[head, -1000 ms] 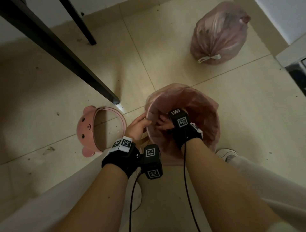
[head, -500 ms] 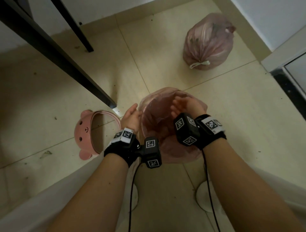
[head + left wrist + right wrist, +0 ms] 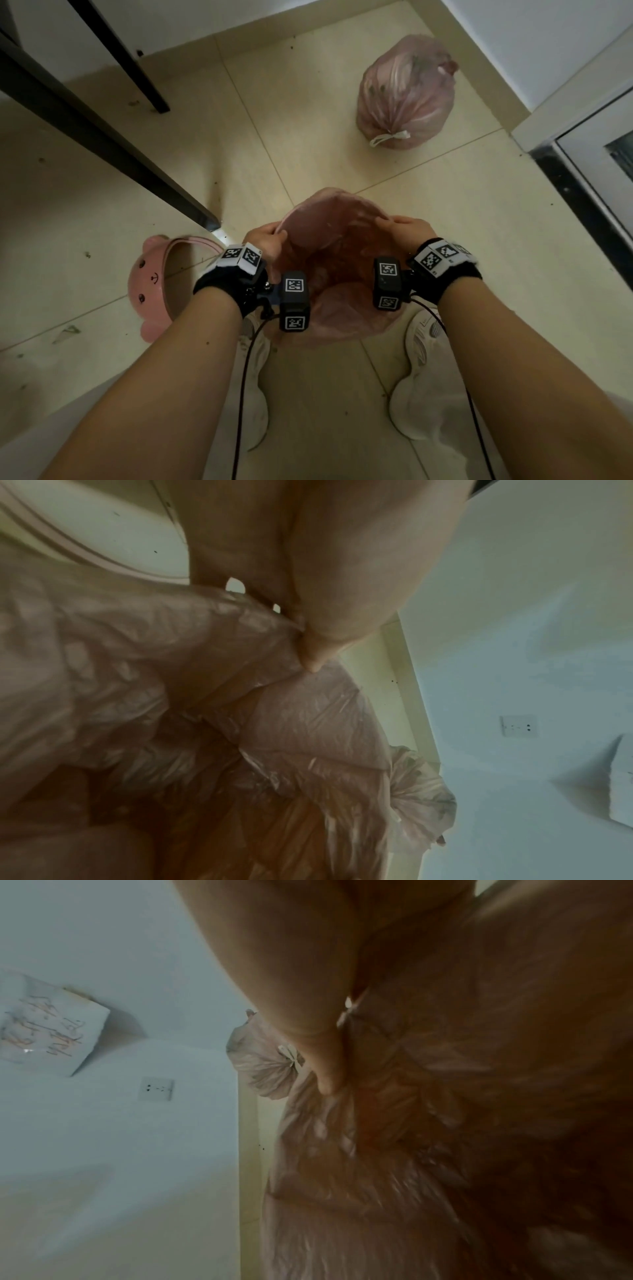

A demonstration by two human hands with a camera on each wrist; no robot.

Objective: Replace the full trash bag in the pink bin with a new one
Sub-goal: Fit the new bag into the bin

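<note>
The pink bin (image 3: pixel 337 329) stands on the floor between my feet, lined with a new translucent pink bag (image 3: pixel 329 219) whose mouth is spread wide. My left hand (image 3: pixel 265 240) grips the bag's edge on the left side of the rim, thumb and fingers pinching the plastic (image 3: pixel 260 631). On the right side, my right hand (image 3: pixel 402 228) holds the bag's edge the same way, its thumb pressed on the film (image 3: pixel 346 1085). The full trash bag (image 3: pixel 406 96), tied with a white drawstring, sits on the floor at the far right near the wall.
The bin's pink bear-faced lid ring (image 3: pixel 154 284) lies on the floor left of the bin. A black table frame (image 3: pixel 102 137) slants across the upper left. A door frame (image 3: pixel 582 178) and dark threshold are at the right. White shoes (image 3: pixel 424 377) stand just behind the bin.
My right hand came out of the bin's inside and moved to the right rim. Both hands now hold the bag's edge on opposite sides, and the mouth is spread wider.
</note>
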